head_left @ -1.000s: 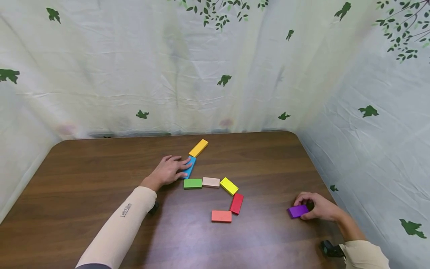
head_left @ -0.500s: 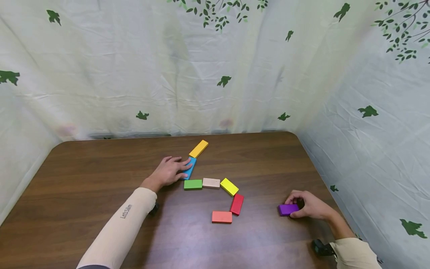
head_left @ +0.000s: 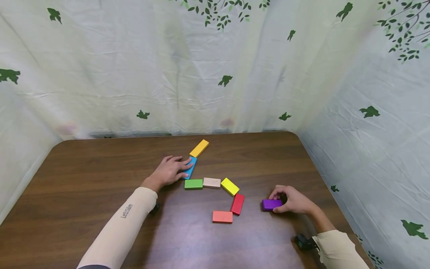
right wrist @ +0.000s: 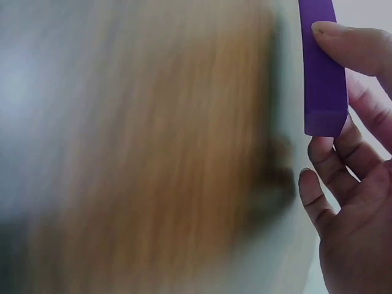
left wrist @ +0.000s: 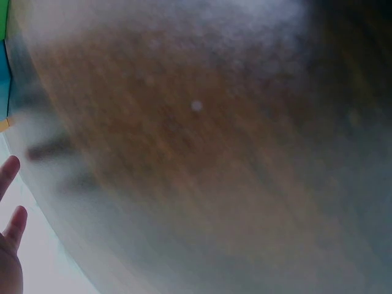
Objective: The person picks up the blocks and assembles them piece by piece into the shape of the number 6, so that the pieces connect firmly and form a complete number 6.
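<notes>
In the head view, my right hand [head_left: 292, 200] pinches a purple block [head_left: 271, 204] between thumb and fingers, over the right part of the table. The right wrist view shows the thumb lying on one face of the purple block [right wrist: 324, 79]. My left hand [head_left: 169, 171] rests with extended fingers on a blue block [head_left: 190, 170], partly covering it. Beyond its far end lies an orange block [head_left: 199, 148]; by its near end starts a curved row: a green block [head_left: 193, 184], a pale pink block [head_left: 212, 182], a yellow block [head_left: 230, 186], a red block [head_left: 237, 204] and a coral block [head_left: 222, 217].
The brown wooden table [head_left: 100, 209] has rounded far corners. A pale curtain [head_left: 151, 74] with green leaf prints hangs behind it and along the right side. The purple block is right of the red one, with bare wood between them.
My right hand has moved left with the purple block, bringing it closer to the red block. The left hand stays on the blue block, and the row has not moved.
</notes>
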A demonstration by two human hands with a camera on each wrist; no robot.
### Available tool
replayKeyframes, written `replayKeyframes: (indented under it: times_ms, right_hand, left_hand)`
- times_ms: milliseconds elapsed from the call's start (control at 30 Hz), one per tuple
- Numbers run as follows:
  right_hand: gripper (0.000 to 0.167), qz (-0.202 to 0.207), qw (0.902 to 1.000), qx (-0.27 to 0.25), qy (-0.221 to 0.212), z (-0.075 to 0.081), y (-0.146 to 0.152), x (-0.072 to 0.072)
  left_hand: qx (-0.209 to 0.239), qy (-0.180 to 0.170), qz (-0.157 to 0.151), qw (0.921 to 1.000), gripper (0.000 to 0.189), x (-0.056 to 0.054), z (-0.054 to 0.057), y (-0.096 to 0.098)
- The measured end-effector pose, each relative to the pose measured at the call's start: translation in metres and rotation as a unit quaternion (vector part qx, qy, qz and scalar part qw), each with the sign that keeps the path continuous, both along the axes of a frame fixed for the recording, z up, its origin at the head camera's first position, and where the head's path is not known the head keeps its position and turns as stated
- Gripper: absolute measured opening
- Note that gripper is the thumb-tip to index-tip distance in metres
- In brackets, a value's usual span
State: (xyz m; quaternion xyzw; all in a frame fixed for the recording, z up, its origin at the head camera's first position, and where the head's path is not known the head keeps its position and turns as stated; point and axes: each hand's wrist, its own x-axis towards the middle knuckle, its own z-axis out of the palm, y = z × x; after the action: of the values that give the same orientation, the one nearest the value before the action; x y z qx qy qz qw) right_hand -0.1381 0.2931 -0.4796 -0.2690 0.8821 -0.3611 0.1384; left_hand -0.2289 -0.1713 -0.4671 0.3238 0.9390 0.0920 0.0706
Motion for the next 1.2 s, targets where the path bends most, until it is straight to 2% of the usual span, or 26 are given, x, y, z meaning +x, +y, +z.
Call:
replayKeyframes:
  times_ms: [267,567,733,1200]
  right_hand:
    - [0.025,0.008,0.9998,0.0,0.016,0.006,-0.026,-0.007]
    - [0.026,0.012,0.9996,0.02,0.015,0.015,-0.054,-0.011]
    - [0.026,0.017,0.9995,0.016,0.019,0.018,-0.065,-0.013]
    - [0.025,0.052,0.9984,0.02,0.014,0.026,-0.101,-0.016]
  left_hand:
    - [-0.003,-0.003,0.001,1.0,0.055,0.001,-0.001,-0.001]
    - [-0.001,-0.006,0.002,1.0,0.056,0.0,-0.002,-0.002]
    - [0.004,-0.005,0.002,1.0,0.056,0.0,-0.002,-0.002]
    - [0.006,0.001,-0.002,1.0,0.055,0.0,-0.001,-0.001]
